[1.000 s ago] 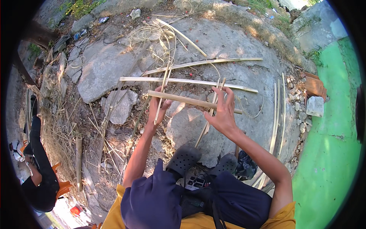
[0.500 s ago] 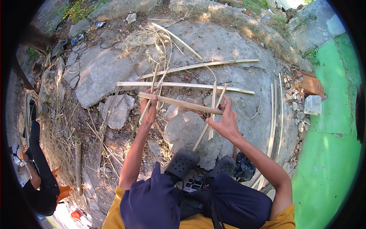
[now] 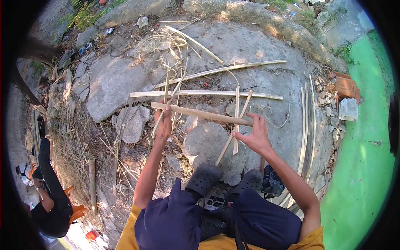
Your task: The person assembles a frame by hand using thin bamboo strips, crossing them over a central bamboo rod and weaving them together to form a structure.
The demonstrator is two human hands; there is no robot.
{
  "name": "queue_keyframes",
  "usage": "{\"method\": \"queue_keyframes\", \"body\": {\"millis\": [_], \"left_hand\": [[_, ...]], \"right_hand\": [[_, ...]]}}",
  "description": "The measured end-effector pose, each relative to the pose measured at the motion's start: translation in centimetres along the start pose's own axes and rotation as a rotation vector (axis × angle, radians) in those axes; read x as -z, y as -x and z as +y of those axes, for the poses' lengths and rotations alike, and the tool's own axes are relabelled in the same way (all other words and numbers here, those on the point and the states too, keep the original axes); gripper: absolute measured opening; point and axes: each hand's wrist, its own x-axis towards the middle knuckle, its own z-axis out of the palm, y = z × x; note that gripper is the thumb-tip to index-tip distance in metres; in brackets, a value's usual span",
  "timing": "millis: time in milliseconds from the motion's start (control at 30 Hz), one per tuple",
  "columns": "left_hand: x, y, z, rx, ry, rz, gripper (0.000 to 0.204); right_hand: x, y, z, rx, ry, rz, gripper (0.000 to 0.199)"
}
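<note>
A pale bamboo stick (image 3: 200, 114) lies crosswise in front of me, above the ground. My left hand (image 3: 165, 125) is closed round its left part, thumb on top. A thin split strip (image 3: 159, 124) passes beside the same hand; whether it is held too I cannot tell. The stick's right end lies between the spread thumb and fingers of my right hand (image 3: 257, 135), which touches it loosely. Beneath that end two narrow bamboo strips (image 3: 236, 143) cross each other. Beyond the stick, longer split pieces (image 3: 208, 93) rest on the stony ground.
Tangled shavings (image 3: 166, 43) lie at the far side. Long strips (image 3: 305, 129) are on the right, near a pale block (image 3: 348, 109) and a green surface (image 3: 354, 179). A short pole (image 3: 92, 185) lies left; a person in dark clothes (image 3: 50, 187) is at the far left.
My right hand has shifted rightward along the stick, so more of its right end shows. My left hand keeps its hold. The whole view has shifted slightly.
</note>
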Motion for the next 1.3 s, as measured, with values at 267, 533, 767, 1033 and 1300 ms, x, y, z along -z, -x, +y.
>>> {"method": "queue_keyframes", "body": {"millis": [267,533,767,1033,1300], "left_hand": [[0.8,-0.9,-1.6,0.1,0.09,0.01,0.053],[2.1,-1.7,-2.5,0.224,0.206,0.068,0.057],[2.0,-1.5,-1.4,0.232,0.142,0.061,0.062],[2.0,-1.4,-1.7,0.213,0.128,0.043,0.05],[1.8,-1.7,-1.8,0.147,0.074,0.04,0.055]], "right_hand": [[-1.2,0.6,1.1,-0.048,-0.452,0.051,0.099],[-1.8,1.1,0.5,0.068,-0.691,0.099,0.077],[-0.9,1.5,-0.1,-0.035,-0.696,0.05,0.049],[-0.5,1.9,0.7,0.012,-0.637,0.079,0.048],[-0.9,2.2,1.6,0.03,-0.644,0.08,0.049]]}}
